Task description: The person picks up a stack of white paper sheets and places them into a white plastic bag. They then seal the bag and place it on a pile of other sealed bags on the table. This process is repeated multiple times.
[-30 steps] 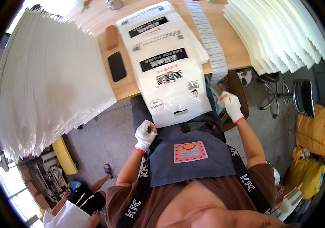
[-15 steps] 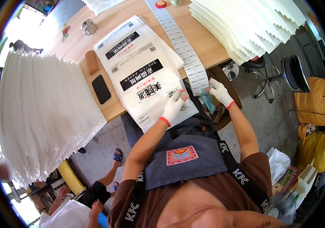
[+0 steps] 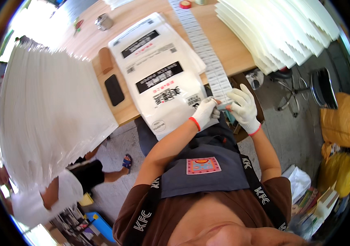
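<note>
Flat printed white bags (image 3: 160, 57) stacked mid-counter (image 3: 238, 55), near end hanging over the edge; I can't see inside. Carton (image 3: 261, 98) under the near right edge, contents mostly hidden. Label strip (image 3: 201, 41) runs along the bags' right side, both gloved hands at its near end. Left hand (image 3: 206, 113): grip curled, can't tell if it's pinching. Right hand (image 3: 245, 107): fingers spread, pinch unclear. Left white stack (image 3: 52, 106) and right white stack (image 3: 277, 28) crowd the sides. Phone (image 3: 114, 90) left of bags. Bare wood right of strip.
</note>
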`<act>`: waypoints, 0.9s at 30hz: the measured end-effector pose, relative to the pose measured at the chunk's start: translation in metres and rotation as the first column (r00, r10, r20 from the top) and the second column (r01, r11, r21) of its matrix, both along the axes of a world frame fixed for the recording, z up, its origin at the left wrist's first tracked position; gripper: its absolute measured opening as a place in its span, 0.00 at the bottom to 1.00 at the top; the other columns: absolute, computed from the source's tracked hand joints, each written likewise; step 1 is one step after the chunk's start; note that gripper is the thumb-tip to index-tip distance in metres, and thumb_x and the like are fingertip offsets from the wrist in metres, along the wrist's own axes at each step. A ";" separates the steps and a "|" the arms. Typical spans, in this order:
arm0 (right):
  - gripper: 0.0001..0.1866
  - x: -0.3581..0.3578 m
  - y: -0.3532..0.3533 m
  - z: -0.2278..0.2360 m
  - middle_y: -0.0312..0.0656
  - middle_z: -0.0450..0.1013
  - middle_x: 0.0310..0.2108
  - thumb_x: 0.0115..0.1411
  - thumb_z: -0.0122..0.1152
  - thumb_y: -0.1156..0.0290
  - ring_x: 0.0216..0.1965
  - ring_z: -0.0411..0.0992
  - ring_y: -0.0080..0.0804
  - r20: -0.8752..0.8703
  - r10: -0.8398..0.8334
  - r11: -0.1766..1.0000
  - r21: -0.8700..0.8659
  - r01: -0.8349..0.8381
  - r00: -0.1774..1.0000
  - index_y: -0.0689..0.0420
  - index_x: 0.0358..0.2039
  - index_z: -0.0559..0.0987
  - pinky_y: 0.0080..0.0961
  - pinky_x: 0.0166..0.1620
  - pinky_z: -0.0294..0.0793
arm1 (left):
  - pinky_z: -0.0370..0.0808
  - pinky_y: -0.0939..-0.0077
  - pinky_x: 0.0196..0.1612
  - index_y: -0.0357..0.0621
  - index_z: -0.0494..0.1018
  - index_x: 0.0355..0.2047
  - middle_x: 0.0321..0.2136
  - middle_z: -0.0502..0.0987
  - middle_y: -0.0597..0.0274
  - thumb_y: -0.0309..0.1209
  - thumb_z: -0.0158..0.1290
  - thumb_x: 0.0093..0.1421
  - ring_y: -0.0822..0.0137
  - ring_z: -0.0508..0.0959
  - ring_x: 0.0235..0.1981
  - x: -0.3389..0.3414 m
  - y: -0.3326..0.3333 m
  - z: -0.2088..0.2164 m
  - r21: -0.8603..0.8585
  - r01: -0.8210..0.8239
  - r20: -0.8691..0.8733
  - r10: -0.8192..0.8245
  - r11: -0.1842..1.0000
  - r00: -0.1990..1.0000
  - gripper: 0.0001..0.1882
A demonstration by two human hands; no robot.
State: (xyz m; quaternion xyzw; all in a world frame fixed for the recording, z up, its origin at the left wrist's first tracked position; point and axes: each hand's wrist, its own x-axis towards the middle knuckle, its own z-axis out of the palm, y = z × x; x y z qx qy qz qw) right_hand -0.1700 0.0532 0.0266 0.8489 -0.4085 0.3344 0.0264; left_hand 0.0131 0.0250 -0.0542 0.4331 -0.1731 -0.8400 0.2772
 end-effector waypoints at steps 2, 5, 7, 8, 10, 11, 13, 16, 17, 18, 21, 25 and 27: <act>0.10 0.009 -0.004 0.008 0.42 0.75 0.43 0.39 0.68 0.73 0.49 0.70 0.43 0.079 0.058 0.997 0.049 -0.061 0.995 0.55 0.22 0.75 0.46 0.58 0.64 | 0.67 0.76 0.18 0.40 0.68 0.36 0.19 0.69 0.66 0.30 0.45 0.62 0.72 0.68 0.14 0.009 0.004 0.001 -0.093 0.047 0.082 -0.039 0.995 0.996 0.07; 0.08 0.022 -0.011 0.020 0.44 0.75 0.42 0.40 0.65 0.77 0.49 0.70 0.45 0.222 -0.020 0.989 0.144 -0.013 0.975 0.56 0.23 0.75 0.46 0.58 0.64 | 0.74 0.72 0.28 0.44 0.70 0.39 0.20 0.74 0.61 0.34 0.50 0.61 0.68 0.76 0.21 0.044 0.017 0.020 -0.371 0.394 0.526 -0.160 0.841 0.836 0.09; 0.05 0.024 -0.018 0.017 0.44 0.75 0.43 0.46 0.61 0.80 0.48 0.72 0.41 0.374 -0.126 0.938 0.348 -0.013 0.919 0.60 0.26 0.77 0.39 0.56 0.66 | 0.74 0.69 0.35 0.47 0.71 0.39 0.27 0.76 0.57 0.32 0.54 0.57 0.62 0.78 0.29 0.074 0.038 0.030 -0.553 0.547 0.789 0.183 0.628 0.587 0.10; 0.03 0.032 -0.022 0.014 0.43 0.75 0.43 0.49 0.61 0.79 0.47 0.71 0.36 0.503 -0.203 0.851 0.515 -0.102 0.840 0.61 0.27 0.77 0.35 0.55 0.67 | 0.74 0.67 0.38 0.46 0.71 0.39 0.31 0.77 0.55 0.31 0.57 0.54 0.59 0.77 0.33 0.095 0.050 0.024 -0.639 0.505 0.749 0.319 0.580 0.581 0.13; 0.03 0.050 -0.035 0.015 0.41 0.75 0.43 0.55 0.59 0.76 0.46 0.70 0.29 0.627 -0.303 0.659 0.682 -0.317 0.718 0.62 0.30 0.77 0.28 0.52 0.68 | 0.73 0.66 0.42 0.44 0.70 0.41 0.39 0.76 0.53 0.28 0.61 0.48 0.55 0.76 0.41 0.136 0.076 0.015 -0.690 0.449 0.724 0.551 0.568 0.414 0.19; 0.05 0.065 -0.045 0.018 0.41 0.75 0.43 0.57 0.57 0.74 0.46 0.69 0.26 0.656 -0.308 0.574 0.706 -0.415 0.689 0.62 0.31 0.77 0.24 0.50 0.68 | 0.72 0.67 0.44 0.42 0.69 0.42 0.42 0.75 0.53 0.28 0.63 0.45 0.55 0.75 0.44 0.154 0.090 0.014 -0.663 0.419 0.741 0.626 0.621 0.243 0.22; 0.07 0.106 -0.063 0.024 0.38 0.76 0.40 0.60 0.55 0.71 0.42 0.69 0.22 0.597 -0.279 0.497 0.760 -0.419 0.752 0.61 0.33 0.76 0.21 0.49 0.66 | 0.71 0.69 0.47 0.39 0.68 0.47 0.44 0.74 0.51 0.27 0.65 0.43 0.53 0.74 0.45 0.178 0.102 0.006 -0.812 0.317 0.505 0.862 0.490 -0.038 0.29; 0.08 0.169 -0.110 -0.001 0.35 0.76 0.38 0.61 0.55 0.69 0.39 0.69 0.20 0.680 -0.098 0.399 0.696 -0.597 0.727 0.61 0.33 0.77 0.19 0.46 0.67 | 0.72 0.72 0.46 0.35 0.65 0.53 0.42 0.76 0.52 0.30 0.62 0.50 0.62 0.75 0.43 0.200 0.125 -0.022 -0.480 -0.119 0.742 0.474 0.869 0.473 0.31; 0.10 0.190 -0.125 -0.011 0.34 0.76 0.36 0.61 0.56 0.67 0.39 0.68 0.19 0.658 -0.101 0.390 0.716 -0.579 0.746 0.61 0.34 0.77 0.18 0.44 0.66 | 0.72 0.73 0.46 0.35 0.65 0.54 0.42 0.77 0.53 0.31 0.61 0.52 0.64 0.76 0.42 0.206 0.130 -0.028 -0.258 -0.142 0.667 0.283 0.956 0.689 0.30; 0.10 0.211 -0.147 -0.022 0.34 0.75 0.36 0.60 0.56 0.67 0.38 0.68 0.19 0.584 -0.089 0.305 0.787 -0.536 0.807 0.61 0.34 0.77 0.19 0.43 0.67 | 0.72 0.76 0.43 0.33 0.69 0.50 0.39 0.78 0.57 0.33 0.59 0.55 0.71 0.76 0.38 0.204 0.143 -0.038 -0.294 -0.251 0.475 0.369 0.922 0.799 0.25; 0.12 0.267 -0.202 -0.054 0.36 0.77 0.36 0.57 0.56 0.67 0.37 0.70 0.20 0.539 -0.104 0.257 0.826 -0.501 0.836 0.61 0.36 0.78 0.20 0.43 0.68 | 0.72 0.80 0.36 0.34 0.75 0.43 0.33 0.80 0.63 0.33 0.60 0.55 0.76 0.74 0.30 0.207 0.146 -0.041 -0.242 -0.228 0.475 0.320 0.943 0.820 0.18; 0.14 0.305 -0.244 -0.067 0.39 0.79 0.36 0.53 0.57 0.58 0.41 0.74 0.31 0.146 -0.038 0.431 0.895 -0.115 0.989 0.51 0.36 0.81 0.27 0.46 0.70 | 0.72 0.79 0.33 0.34 0.77 0.40 0.29 0.80 0.63 0.34 0.60 0.54 0.76 0.74 0.27 0.213 0.139 -0.022 -0.192 -0.084 0.604 0.185 0.978 0.775 0.17; 0.15 0.321 -0.247 -0.058 0.40 0.78 0.36 0.52 0.58 0.55 0.41 0.75 0.35 -0.001 -0.024 0.463 0.886 0.012 1.000 0.47 0.35 0.82 0.29 0.46 0.70 | 0.71 0.80 0.32 0.34 0.77 0.38 0.27 0.79 0.64 0.34 0.61 0.54 0.77 0.74 0.26 0.213 0.145 -0.040 -0.202 -0.109 0.607 0.211 0.973 0.766 0.16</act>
